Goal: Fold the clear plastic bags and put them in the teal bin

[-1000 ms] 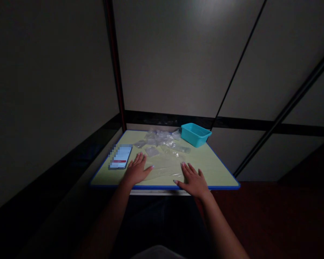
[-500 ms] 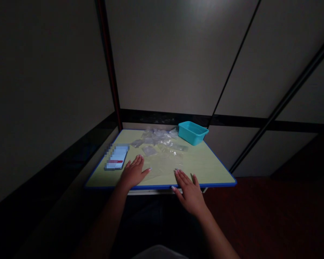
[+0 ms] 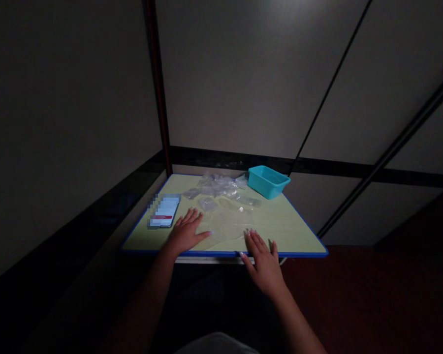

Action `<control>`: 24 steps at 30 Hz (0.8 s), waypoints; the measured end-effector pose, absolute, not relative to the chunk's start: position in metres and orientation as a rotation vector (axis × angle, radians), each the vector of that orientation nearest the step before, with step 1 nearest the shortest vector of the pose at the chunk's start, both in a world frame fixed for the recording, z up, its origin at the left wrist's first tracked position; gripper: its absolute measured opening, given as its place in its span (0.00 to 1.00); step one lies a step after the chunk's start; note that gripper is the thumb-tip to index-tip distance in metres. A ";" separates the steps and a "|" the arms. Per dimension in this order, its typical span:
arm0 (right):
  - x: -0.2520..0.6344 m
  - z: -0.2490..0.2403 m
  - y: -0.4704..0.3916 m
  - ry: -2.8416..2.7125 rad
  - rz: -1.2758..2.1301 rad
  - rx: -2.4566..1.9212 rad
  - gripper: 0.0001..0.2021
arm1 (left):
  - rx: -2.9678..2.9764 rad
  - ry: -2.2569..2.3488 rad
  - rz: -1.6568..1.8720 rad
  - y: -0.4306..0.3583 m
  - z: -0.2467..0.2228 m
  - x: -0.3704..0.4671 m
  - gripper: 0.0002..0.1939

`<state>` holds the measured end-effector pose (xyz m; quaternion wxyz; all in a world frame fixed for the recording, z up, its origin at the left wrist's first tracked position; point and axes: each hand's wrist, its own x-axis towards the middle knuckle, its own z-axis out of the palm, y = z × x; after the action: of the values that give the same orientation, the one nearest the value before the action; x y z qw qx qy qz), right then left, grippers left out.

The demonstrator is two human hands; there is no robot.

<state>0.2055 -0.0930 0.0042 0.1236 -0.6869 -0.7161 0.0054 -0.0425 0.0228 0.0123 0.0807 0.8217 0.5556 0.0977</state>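
My left hand (image 3: 186, 234) lies on the left part of a clear flat plastic bag (image 3: 227, 226), palm down with its fingers spread. Near the table's front edge, my right hand (image 3: 264, 264) rests with fingers stretched out, its fingertips by the bag's right side. Neither hand holds anything. Beyond the flat bag is a heap of crumpled clear plastic bags (image 3: 221, 185), with a small square packet (image 3: 207, 204) in front of it.
A phone (image 3: 165, 211) with a lit screen lies at the table's left. At the back right corner stands a turquoise basket (image 3: 268, 183). The pale table (image 3: 299, 236) has a blue edge, with wall panels behind and to the left.
The camera view has shifted slightly, so the table and its objects appear a little further right. The fingers of my left hand are spread wider. Both hands remain at the flat bag.
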 end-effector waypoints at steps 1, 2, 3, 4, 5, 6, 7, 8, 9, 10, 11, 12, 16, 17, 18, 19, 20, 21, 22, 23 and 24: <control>0.204 0.005 -0.091 -2.046 -0.002 -2.019 0.29 | 2.452 1.656 0.315 0.022 0.012 -0.043 0.35; 0.201 0.007 -0.089 -2.005 -0.023 -2.027 0.29 | 2.452 1.652 0.332 0.022 0.012 -0.042 0.31; 0.198 0.010 -0.087 -1.974 -0.042 -2.025 0.29 | 2.460 1.647 0.340 0.021 0.012 -0.042 0.28; 0.195 0.014 -0.083 -1.964 -0.054 -2.012 0.29 | 2.478 1.643 0.343 0.021 0.012 -0.042 0.27; 0.190 0.018 -0.079 -1.975 -0.057 -1.990 0.29 | 2.499 1.645 0.342 0.020 0.012 -0.041 0.26; 0.185 0.022 -0.074 -2.004 -0.050 -1.962 0.29 | 2.520 1.653 0.339 0.020 0.012 -0.040 0.26; 0.179 0.027 -0.068 -2.040 -0.036 -1.937 0.29 | 2.540 1.663 0.334 0.019 0.012 -0.039 0.26; 0.173 0.031 -0.062 -2.078 -0.018 -1.915 0.29 | 2.556 1.676 0.327 0.019 0.011 -0.039 0.27; 0.168 0.034 -0.054 -2.114 0.002 -1.897 0.29 | 2.568 1.689 0.315 0.019 0.011 -0.038 0.28; 0.163 0.037 -0.047 -2.144 0.026 -1.885 0.29 | 2.575 1.699 0.295 0.019 0.011 -0.037 0.28; 0.159 0.038 -0.039 -2.170 0.062 -1.880 0.29 | 2.580 1.705 0.270 0.019 0.011 -0.037 0.29; 0.156 0.039 -0.031 -2.179 0.102 -1.892 0.30 | 2.582 1.708 0.244 0.019 0.011 -0.037 0.29; 0.154 0.031 -0.007 -2.144 0.238 -2.038 0.33 | 2.579 1.719 0.184 0.020 0.011 -0.036 0.30; 0.156 0.028 -0.004 -2.141 0.258 -2.058 0.33 | 2.580 1.719 0.182 0.020 0.011 -0.037 0.30; 0.157 0.025 -0.002 -2.144 0.271 -2.065 0.34 | 2.581 1.719 0.181 0.020 0.011 -0.037 0.30; 0.159 0.023 -0.001 -2.152 0.280 -2.060 0.35 | 2.580 1.719 0.178 0.019 0.011 -0.037 0.30; 0.160 0.021 0.000 -2.159 0.287 -2.053 0.35 | 2.576 1.720 0.174 0.019 0.012 -0.037 0.30; 0.162 0.020 0.000 -2.163 0.291 -2.048 0.35 | 2.573 1.723 0.171 0.019 0.012 -0.037 0.30; 0.164 0.020 -0.001 -2.165 0.291 -2.045 0.35 | 2.570 1.727 0.168 0.019 0.012 -0.037 0.30; 0.167 0.020 -0.002 -2.165 0.290 -2.046 0.35 | 2.567 1.731 0.167 0.019 0.011 -0.037 0.30; 0.170 0.020 -0.003 -2.162 0.285 -2.056 0.34 | 2.566 1.734 0.169 0.019 0.011 -0.037 0.30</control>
<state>0.1703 -0.0026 0.0201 0.0723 -0.6842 -0.7195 0.0950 -0.0368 0.0194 0.0110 0.0199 0.8271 0.5590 0.0545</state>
